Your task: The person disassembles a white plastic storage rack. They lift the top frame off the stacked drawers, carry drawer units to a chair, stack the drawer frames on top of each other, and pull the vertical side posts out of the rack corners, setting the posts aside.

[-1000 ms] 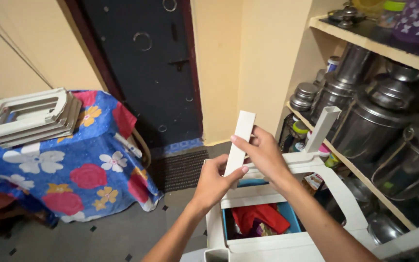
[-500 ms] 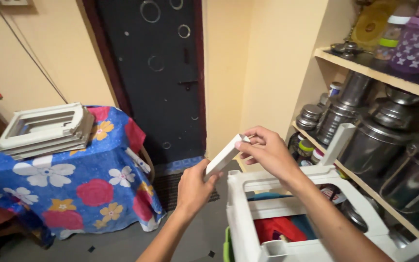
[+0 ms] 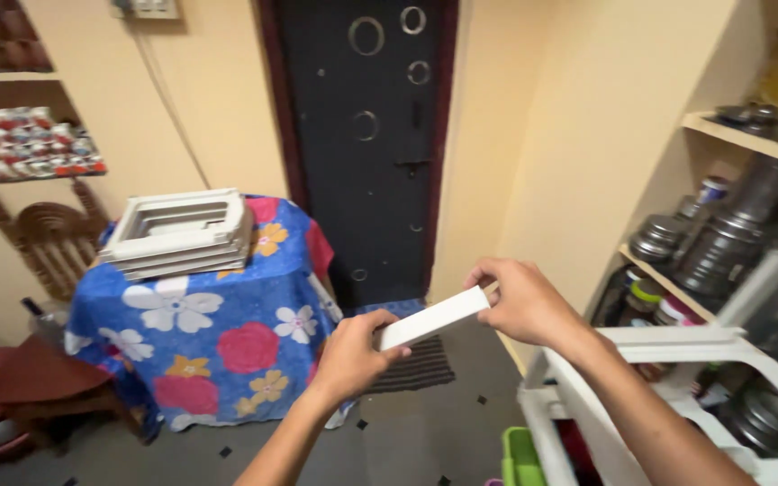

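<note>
While the white strip [image 3: 434,317] slants from lower left to upper right in the head view, the left hand [image 3: 353,355] clasps its lower end and the right hand [image 3: 520,301] pinches its upper end, above the floor.

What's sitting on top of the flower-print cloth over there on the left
A stack of white rectangular frames lies on the flowered cloth, near its back edge. The cloth hangs down on all visible sides, so whatever it covers underneath is hidden.
</note>
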